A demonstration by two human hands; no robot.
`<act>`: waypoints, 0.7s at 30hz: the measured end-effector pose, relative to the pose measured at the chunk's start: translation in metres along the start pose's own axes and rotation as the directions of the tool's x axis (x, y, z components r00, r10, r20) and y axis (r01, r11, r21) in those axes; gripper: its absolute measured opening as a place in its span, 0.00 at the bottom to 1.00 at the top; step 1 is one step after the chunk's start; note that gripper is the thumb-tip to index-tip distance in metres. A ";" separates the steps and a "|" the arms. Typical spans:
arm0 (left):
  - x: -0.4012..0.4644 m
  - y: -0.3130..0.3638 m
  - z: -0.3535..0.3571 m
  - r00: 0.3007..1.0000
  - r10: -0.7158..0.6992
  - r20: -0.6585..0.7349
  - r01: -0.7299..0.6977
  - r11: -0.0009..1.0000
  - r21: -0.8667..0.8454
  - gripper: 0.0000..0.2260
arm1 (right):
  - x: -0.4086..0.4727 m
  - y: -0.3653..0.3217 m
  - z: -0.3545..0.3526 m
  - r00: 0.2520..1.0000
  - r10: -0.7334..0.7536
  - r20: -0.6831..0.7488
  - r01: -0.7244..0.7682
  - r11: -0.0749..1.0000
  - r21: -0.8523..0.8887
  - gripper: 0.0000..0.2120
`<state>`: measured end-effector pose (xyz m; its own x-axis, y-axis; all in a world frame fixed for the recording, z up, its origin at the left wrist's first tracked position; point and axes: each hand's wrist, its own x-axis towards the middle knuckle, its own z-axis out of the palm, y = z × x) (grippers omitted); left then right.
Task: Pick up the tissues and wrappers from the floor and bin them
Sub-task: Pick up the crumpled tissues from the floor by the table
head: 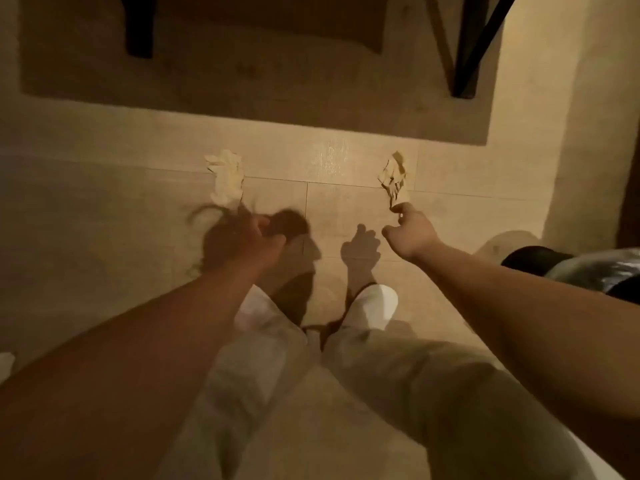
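Note:
A crumpled white tissue (227, 180) lies on the tiled floor ahead of me on the left. A crumpled wrapper (394, 174) lies on the floor to the right of it. My left hand (258, 237) hovers just below and right of the tissue, with fingers loosely curled and nothing visible in them; it is blurred. My right hand (410, 233) reaches to the wrapper's near end. Its index fingertip touches that end, while the thumb stays spread apart from it.
Black table legs (138, 26) (474, 46) stand on the darker floor area at the top. A pale wall (571, 133) rises on the right, with a dark bag-lined container (568, 268) below it. A white scrap (5, 363) shows at the left edge. My legs and white shoe (375, 304) fill the bottom.

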<state>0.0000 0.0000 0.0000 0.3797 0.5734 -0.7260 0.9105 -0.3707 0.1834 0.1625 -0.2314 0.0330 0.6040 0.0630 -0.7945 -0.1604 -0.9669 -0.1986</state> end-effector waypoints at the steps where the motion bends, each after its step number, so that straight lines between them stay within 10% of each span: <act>1: 0.021 -0.006 0.011 1.000 0.003 -0.013 -0.003 1.000 -0.002 0.30 | 0.019 0.002 0.014 1.000 0.010 -0.010 -0.010 1.000 -0.030 0.28; 11: 0.162 -0.029 0.064 0.993 -0.068 -0.100 0.071 0.997 0.021 0.36 | 0.173 0.022 0.084 0.977 -0.004 -0.214 -0.054 0.962 -0.266 0.36; 17: 0.188 -0.029 0.072 0.983 -0.114 -0.146 0.107 0.993 -0.051 0.41 | 0.206 0.028 0.088 0.966 0.017 -0.259 -0.036 0.997 -0.067 0.35; 21: 0.193 -0.032 0.072 0.959 -0.071 -0.276 0.045 0.994 -0.101 0.19 | 0.207 0.034 0.088 0.920 -0.069 -0.385 0.063 0.998 -0.030 0.22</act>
<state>0.0329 0.0701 -0.1938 0.3442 0.7776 -0.5261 0.9385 -0.2690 0.2165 0.2133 -0.2294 -0.1887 0.8677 0.0298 -0.4962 -0.0987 -0.9680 -0.2307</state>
